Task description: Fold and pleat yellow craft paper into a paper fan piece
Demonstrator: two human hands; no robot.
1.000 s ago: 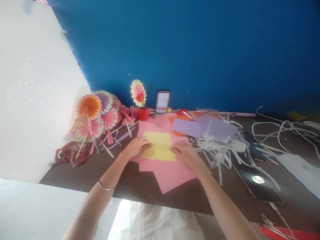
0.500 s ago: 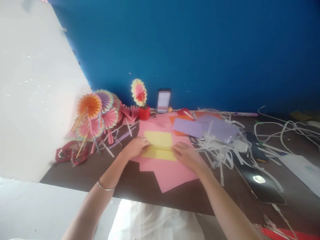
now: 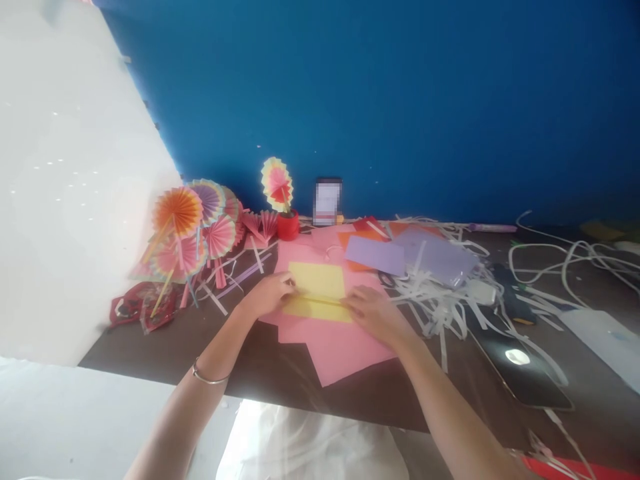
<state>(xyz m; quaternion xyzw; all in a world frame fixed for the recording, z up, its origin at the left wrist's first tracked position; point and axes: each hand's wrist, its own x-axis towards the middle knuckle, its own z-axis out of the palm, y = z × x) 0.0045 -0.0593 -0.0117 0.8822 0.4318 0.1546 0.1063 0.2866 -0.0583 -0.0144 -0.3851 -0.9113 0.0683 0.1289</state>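
A yellow sheet of paper (image 3: 317, 280) lies across pink paper sheets (image 3: 333, 357) on the dark table. A raised fold or crease runs from side to side across its lower half. My left hand (image 3: 273, 293) grips the left end of this fold with fingers bent and pressed together. At the right end, my right hand (image 3: 373, 310) pinches the yellow paper between thumb and fingers. Both hands rest low over the pink sheets, with the middle of the fold in plain sight between them.
Pleated paper fans (image 3: 177, 213) on sticks crowd the left, beside a red pot (image 3: 287, 225) holding another fan. Purple paper (image 3: 375, 255) and white paper strips (image 3: 435, 300) spread to the right. A phone (image 3: 520, 367) with a cable lies at the right front.
My left fingers have curled a little more at the left end of the fold. My right hand has shifted slightly, and the yellow paper stays in place.
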